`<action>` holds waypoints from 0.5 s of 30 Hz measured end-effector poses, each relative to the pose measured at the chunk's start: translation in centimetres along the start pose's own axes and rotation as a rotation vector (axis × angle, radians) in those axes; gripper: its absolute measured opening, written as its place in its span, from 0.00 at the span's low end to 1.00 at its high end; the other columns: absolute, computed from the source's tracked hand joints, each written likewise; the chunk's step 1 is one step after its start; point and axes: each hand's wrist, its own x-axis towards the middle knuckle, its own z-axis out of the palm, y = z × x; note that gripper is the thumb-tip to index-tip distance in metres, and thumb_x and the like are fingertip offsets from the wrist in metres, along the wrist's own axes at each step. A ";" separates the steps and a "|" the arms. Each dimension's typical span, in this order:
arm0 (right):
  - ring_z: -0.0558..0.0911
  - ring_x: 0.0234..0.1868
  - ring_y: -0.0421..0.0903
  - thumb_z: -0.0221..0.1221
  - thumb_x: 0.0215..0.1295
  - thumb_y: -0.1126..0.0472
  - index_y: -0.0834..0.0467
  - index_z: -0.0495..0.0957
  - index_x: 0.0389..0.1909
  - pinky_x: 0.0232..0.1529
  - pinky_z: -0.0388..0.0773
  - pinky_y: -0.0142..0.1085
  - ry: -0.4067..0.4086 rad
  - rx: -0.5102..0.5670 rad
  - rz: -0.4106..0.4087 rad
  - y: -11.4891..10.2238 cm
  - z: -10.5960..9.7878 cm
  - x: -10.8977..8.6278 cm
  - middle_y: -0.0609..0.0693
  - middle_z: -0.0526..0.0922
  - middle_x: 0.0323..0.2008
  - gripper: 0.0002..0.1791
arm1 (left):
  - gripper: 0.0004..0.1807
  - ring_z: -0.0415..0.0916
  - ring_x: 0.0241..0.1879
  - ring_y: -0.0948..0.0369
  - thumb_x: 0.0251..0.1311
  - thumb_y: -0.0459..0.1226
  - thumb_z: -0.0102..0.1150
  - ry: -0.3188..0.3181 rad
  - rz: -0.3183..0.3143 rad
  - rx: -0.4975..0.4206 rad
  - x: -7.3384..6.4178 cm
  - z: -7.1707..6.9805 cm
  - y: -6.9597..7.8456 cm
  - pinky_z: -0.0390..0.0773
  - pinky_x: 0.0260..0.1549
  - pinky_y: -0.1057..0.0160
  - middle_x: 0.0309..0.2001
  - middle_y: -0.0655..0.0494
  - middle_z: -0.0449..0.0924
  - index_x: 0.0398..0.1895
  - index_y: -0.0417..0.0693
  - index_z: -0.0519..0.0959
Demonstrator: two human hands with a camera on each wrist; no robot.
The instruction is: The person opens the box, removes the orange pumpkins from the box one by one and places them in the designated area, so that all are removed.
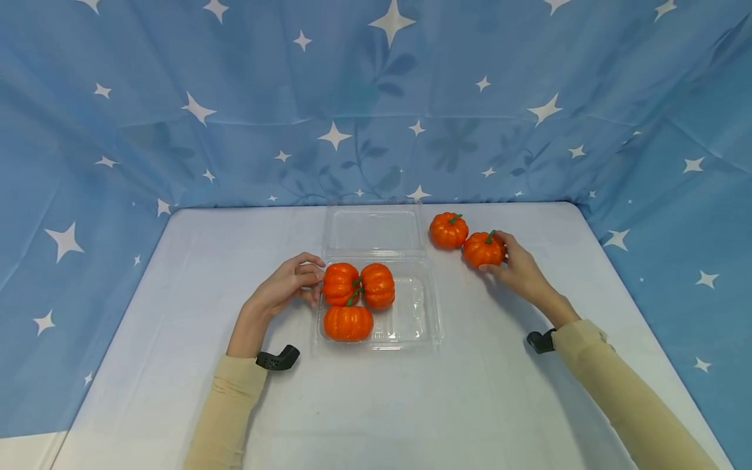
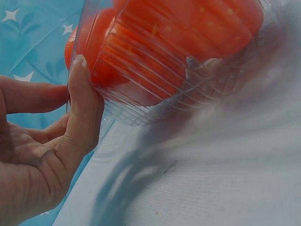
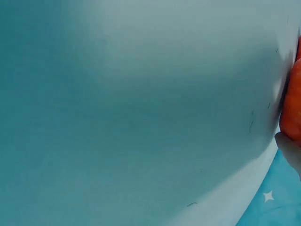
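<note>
A clear plastic clamshell box (image 1: 414, 307) lies with its lid (image 1: 375, 232) folded back, away from the person. Three small orange toy pumpkins (image 1: 348, 324) sit in its left part, their green stems turned toward one another. The left hand (image 1: 290, 284) pinches the box's left edge between thumb and forefinger, seen closely beside the box's ribbed wall (image 2: 141, 61) in the left wrist view. To the right of the lid, the right hand (image 1: 519, 271) grips another pumpkin (image 1: 483, 250) by its right side. In the right wrist view only a fingertip (image 3: 288, 149) and part of that pumpkin show.
One more orange pumpkin (image 1: 448, 230) stands right of the lid, just left of the gripped one. All lie on a white-covered table (image 1: 376, 405). A blue curtain (image 1: 264, 98) with white stars hangs along the back and sides.
</note>
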 end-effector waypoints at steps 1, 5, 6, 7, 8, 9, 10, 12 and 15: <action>0.59 0.76 0.70 0.65 0.70 0.64 0.69 0.45 0.79 0.72 0.63 0.62 -0.008 -0.010 0.013 0.0 0.0 0.1 0.73 0.55 0.77 0.48 | 0.20 0.77 0.23 0.60 0.73 0.30 0.51 -0.001 -0.002 -0.001 0.0 0.0 0.0 0.84 0.24 0.65 0.32 0.51 0.76 0.62 0.29 0.62; 0.58 0.76 0.71 0.65 0.70 0.61 0.70 0.41 0.80 0.73 0.61 0.62 -0.027 -0.046 0.047 -0.1 0.1 0.4 0.73 0.52 0.78 0.51 | 0.20 0.77 0.23 0.60 0.73 0.30 0.51 -0.002 -0.010 -0.003 -0.1 0.0 0.0 0.84 0.24 0.65 0.30 0.51 0.77 0.63 0.29 0.62; 0.58 0.76 0.71 0.65 0.70 0.61 0.70 0.41 0.80 0.73 0.61 0.62 -0.029 -0.052 0.052 0.0 0.1 0.4 0.73 0.51 0.78 0.51 | 0.20 0.77 0.23 0.60 0.73 0.30 0.51 -0.001 -0.011 -0.003 -0.1 0.0 -0.1 0.84 0.24 0.65 0.29 0.51 0.77 0.63 0.29 0.62; 0.58 0.76 0.72 0.65 0.69 0.61 0.71 0.40 0.80 0.74 0.61 0.62 -0.031 -0.055 0.057 0.0 0.1 0.5 0.73 0.51 0.78 0.52 | 0.21 0.77 0.23 0.59 0.73 0.30 0.51 -0.001 -0.013 -0.002 -0.1 0.0 -0.1 0.84 0.24 0.65 0.28 0.50 0.77 0.63 0.28 0.62; 0.58 0.76 0.72 0.66 0.69 0.61 0.70 0.39 0.80 0.73 0.60 0.63 -0.032 -0.058 0.061 0.0 0.1 0.5 0.73 0.50 0.78 0.53 | 0.21 0.77 0.23 0.59 0.73 0.30 0.51 0.000 -0.015 -0.002 0.0 0.0 -0.1 0.84 0.24 0.65 0.27 0.50 0.77 0.63 0.28 0.62; 0.58 0.76 0.72 0.66 0.68 0.61 0.70 0.38 0.80 0.73 0.60 0.63 -0.029 -0.058 0.064 0.0 0.1 0.5 0.73 0.50 0.78 0.54 | 0.21 0.77 0.23 0.59 0.73 0.31 0.51 0.000 -0.016 -0.001 0.0 0.0 -0.1 0.84 0.24 0.65 0.27 0.50 0.77 0.63 0.28 0.61; 0.58 0.75 0.73 0.67 0.68 0.60 0.69 0.37 0.80 0.73 0.60 0.64 -0.026 -0.054 0.067 0.0 0.1 0.4 0.73 0.49 0.78 0.55 | 0.21 0.77 0.23 0.59 0.73 0.31 0.51 0.000 -0.017 -0.002 0.0 0.0 -0.1 0.84 0.24 0.65 0.27 0.50 0.77 0.63 0.28 0.61; 0.59 0.75 0.74 0.68 0.66 0.60 0.68 0.36 0.81 0.73 0.61 0.65 -0.010 -0.048 0.062 0.0 0.1 0.4 0.74 0.49 0.78 0.57 | 0.21 0.77 0.23 0.59 0.73 0.31 0.51 0.000 -0.017 -0.002 0.0 0.0 0.0 0.84 0.24 0.65 0.27 0.50 0.77 0.63 0.28 0.61; 0.59 0.75 0.73 0.70 0.65 0.59 0.67 0.36 0.81 0.72 0.61 0.65 0.029 -0.043 0.046 -0.3 0.1 0.2 0.74 0.50 0.78 0.59 | 0.21 0.77 0.23 0.60 0.74 0.31 0.51 -0.001 -0.015 0.000 -0.1 -0.1 0.0 0.84 0.24 0.65 0.28 0.51 0.76 0.63 0.28 0.61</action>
